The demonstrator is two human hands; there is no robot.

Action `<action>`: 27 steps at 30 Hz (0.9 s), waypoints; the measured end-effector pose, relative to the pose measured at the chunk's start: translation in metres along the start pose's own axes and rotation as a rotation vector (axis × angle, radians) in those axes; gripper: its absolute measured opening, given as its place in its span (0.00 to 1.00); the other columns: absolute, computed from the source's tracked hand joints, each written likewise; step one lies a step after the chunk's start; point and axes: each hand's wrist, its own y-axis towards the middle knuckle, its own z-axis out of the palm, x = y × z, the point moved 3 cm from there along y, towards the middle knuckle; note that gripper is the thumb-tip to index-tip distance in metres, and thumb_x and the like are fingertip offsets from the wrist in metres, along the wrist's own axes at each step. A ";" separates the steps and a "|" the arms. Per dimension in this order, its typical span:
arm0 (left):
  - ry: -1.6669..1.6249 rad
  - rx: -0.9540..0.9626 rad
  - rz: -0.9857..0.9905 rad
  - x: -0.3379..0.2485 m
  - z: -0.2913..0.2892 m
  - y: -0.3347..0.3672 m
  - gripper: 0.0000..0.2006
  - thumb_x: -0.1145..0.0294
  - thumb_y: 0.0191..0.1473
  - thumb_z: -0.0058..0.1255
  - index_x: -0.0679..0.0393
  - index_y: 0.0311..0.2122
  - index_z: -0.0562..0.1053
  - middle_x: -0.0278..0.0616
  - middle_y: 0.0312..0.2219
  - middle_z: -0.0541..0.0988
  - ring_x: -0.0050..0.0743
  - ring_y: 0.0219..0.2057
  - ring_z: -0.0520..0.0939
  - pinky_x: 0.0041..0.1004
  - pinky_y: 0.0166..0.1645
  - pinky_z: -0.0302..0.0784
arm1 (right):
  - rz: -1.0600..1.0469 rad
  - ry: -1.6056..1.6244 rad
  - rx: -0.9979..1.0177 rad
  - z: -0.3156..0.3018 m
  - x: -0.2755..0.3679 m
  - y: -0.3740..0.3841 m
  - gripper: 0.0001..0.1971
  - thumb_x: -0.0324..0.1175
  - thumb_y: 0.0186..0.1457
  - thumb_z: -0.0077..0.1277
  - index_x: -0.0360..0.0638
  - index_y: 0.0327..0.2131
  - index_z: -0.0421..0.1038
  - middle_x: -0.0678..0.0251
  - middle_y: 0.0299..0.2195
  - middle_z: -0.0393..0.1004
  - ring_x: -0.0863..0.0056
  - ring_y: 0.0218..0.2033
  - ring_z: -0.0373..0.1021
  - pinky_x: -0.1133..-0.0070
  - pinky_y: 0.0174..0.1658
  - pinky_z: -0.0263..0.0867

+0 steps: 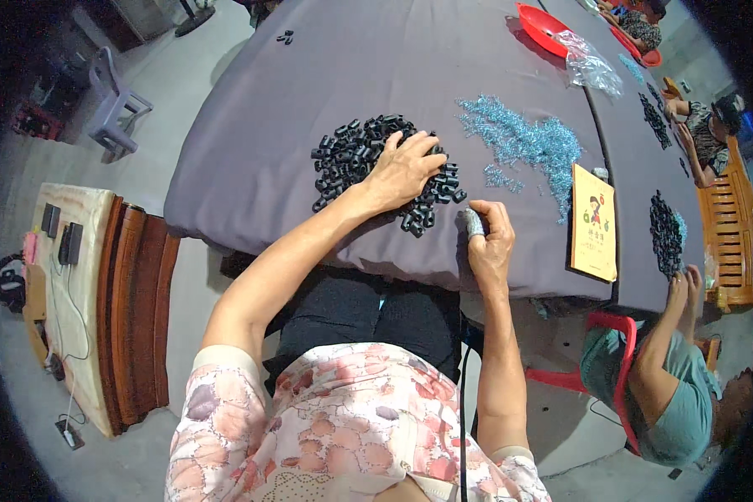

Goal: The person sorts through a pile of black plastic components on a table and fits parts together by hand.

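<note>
My left hand rests on a heap of small black plastic pieces, short and tube-like. Its fingers are spread over the heap's right part and hide the pieces under the palm. Just right of the heap, by the table's near edge, is my right hand. Its fingers are curled in, and a grey wrapping covers the thumb. Whether anything small sits between those fingers cannot be made out. Beyond my right hand lies a loose spread of tiny shiny silvery-blue metal parts, too small to name.
A yellow booklet lies at the right on the grey cloth-covered table. Further off are a red basin and a clear plastic bag. Other people work along the right side, one on a red chair beside another black heap.
</note>
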 end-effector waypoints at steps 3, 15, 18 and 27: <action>-0.054 0.026 0.047 -0.003 -0.008 -0.009 0.15 0.73 0.50 0.47 0.56 0.45 0.70 0.49 0.49 0.68 0.48 0.54 0.65 0.44 0.55 0.57 | -0.017 -0.017 0.009 -0.001 -0.003 0.001 0.13 0.16 0.40 0.41 0.36 0.32 0.69 0.60 0.28 0.68 0.66 0.27 0.68 0.76 0.33 0.64; 0.137 0.135 -0.079 0.024 -0.033 -0.032 0.23 0.61 0.55 0.45 0.53 0.55 0.61 0.46 0.55 0.61 0.46 0.58 0.59 0.48 0.59 0.52 | -0.021 -0.001 0.004 -0.001 -0.003 0.000 0.14 0.16 0.39 0.40 0.36 0.32 0.69 0.60 0.27 0.67 0.65 0.27 0.67 0.75 0.32 0.63; 0.140 0.148 -0.105 0.032 -0.033 -0.033 0.25 0.56 0.55 0.43 0.53 0.57 0.59 0.47 0.56 0.60 0.47 0.58 0.58 0.48 0.58 0.53 | -0.028 -0.009 -0.003 0.001 -0.004 0.000 0.13 0.16 0.39 0.41 0.37 0.31 0.69 0.60 0.27 0.67 0.65 0.27 0.67 0.75 0.32 0.63; 0.135 0.171 -0.100 0.033 -0.033 -0.035 0.28 0.52 0.56 0.41 0.56 0.57 0.57 0.47 0.56 0.60 0.47 0.58 0.58 0.51 0.57 0.53 | -0.054 -0.002 -0.017 0.000 -0.001 0.001 0.12 0.15 0.39 0.42 0.37 0.31 0.69 0.60 0.27 0.68 0.67 0.27 0.67 0.76 0.32 0.63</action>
